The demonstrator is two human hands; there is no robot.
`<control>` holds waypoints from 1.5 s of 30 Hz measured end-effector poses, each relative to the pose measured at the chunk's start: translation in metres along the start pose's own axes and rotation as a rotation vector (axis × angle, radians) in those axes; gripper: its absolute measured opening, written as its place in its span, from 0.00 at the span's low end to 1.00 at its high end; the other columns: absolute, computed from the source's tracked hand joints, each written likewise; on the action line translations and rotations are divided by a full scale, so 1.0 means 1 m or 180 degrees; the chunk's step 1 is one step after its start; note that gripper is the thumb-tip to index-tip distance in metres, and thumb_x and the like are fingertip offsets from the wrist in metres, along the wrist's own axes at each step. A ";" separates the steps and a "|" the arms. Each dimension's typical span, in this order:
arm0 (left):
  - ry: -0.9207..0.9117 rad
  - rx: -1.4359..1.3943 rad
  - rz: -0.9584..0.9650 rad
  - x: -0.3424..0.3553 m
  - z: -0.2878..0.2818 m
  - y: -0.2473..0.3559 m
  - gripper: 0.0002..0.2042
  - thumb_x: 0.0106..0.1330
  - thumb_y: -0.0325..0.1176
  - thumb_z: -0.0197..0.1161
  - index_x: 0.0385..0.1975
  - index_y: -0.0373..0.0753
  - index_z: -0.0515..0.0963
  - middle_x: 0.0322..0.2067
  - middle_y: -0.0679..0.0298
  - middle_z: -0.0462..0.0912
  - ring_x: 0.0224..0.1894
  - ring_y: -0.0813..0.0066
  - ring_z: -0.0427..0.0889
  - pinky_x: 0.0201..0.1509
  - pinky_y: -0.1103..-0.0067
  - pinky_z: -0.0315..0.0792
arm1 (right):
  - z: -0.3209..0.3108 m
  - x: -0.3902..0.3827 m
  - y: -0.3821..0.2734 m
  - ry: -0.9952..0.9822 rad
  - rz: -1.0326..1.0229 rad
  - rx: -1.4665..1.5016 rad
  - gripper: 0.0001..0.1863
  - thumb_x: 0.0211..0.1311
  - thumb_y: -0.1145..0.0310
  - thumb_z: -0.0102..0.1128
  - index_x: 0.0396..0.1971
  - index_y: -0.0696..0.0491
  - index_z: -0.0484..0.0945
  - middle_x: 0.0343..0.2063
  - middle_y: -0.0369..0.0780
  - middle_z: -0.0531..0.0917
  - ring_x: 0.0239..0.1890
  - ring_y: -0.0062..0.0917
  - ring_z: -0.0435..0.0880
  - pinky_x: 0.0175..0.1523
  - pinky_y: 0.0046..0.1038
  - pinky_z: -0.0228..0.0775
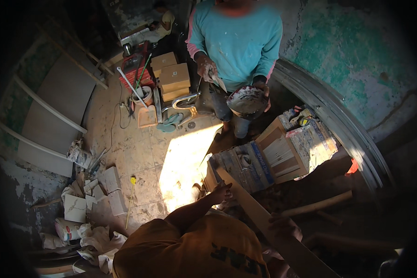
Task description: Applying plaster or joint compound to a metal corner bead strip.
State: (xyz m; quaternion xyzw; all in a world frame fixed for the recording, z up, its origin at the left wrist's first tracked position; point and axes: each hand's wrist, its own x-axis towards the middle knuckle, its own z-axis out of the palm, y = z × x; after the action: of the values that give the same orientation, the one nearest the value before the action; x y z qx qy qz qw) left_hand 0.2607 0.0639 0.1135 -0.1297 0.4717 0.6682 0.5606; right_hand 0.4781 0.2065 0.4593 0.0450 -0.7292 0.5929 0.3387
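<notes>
A long flat board (248, 199) slants from a stack of taped boxes (241, 160) down toward the lower right. My right hand (282, 228) grips it near the lower part. My left hand (220, 193) is at the board's left edge higher up, fingers curled; what is in them I cannot make out. Facing me, a person in a teal top (236, 41) holds a flat scraper (220, 83) and a round, smeared bowl (245, 99). A yellow tape measure (133, 180) lies on the floor at my left.
Cardboard boxes (173, 81), a dustpan (147, 118) and slippers (169, 123) lie behind. Sheets (55, 111) lean left, above broken tiles (76, 206). Metal channels (338, 111) run along the right wall. Another person (164, 25) sits at the back.
</notes>
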 end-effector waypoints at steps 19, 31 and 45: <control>-0.0120 -0.0744 0.2818 -0.021 -0.043 0.093 0.10 0.67 0.38 0.58 0.42 0.39 0.74 0.40 0.58 0.79 0.43 0.65 0.79 0.49 0.66 0.74 | -0.044 0.006 -0.001 -0.0179 -0.0983 0.1578 0.25 0.55 0.50 0.65 0.42 0.55 0.71 0.36 0.47 0.79 0.40 0.41 0.81 0.50 0.51 0.72; -0.0466 -0.2398 0.2970 -0.043 -0.058 0.140 0.05 0.66 0.31 0.50 0.38 0.38 0.66 0.37 0.52 0.73 0.38 0.58 0.76 0.50 0.61 0.75 | -0.042 0.004 0.010 0.0962 -0.0107 0.0883 0.31 0.61 0.40 0.56 0.51 0.52 0.66 0.36 0.36 0.77 0.39 0.30 0.79 0.48 0.35 0.75; -0.0329 -0.2225 0.2934 -0.057 -0.067 0.163 0.13 0.71 0.45 0.51 0.38 0.41 0.63 0.29 0.58 0.70 0.31 0.65 0.71 0.43 0.69 0.72 | -0.039 0.003 0.015 0.1630 0.0373 0.1637 0.48 0.57 0.41 0.62 0.69 0.52 0.50 0.47 0.45 0.75 0.52 0.39 0.75 0.62 0.47 0.63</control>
State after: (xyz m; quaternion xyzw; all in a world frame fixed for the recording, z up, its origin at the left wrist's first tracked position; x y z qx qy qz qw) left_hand 0.1143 -0.0125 0.1977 -0.0555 0.2029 0.9648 0.1579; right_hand 0.4859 0.2469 0.4517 -0.0630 -0.4492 0.7673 0.4533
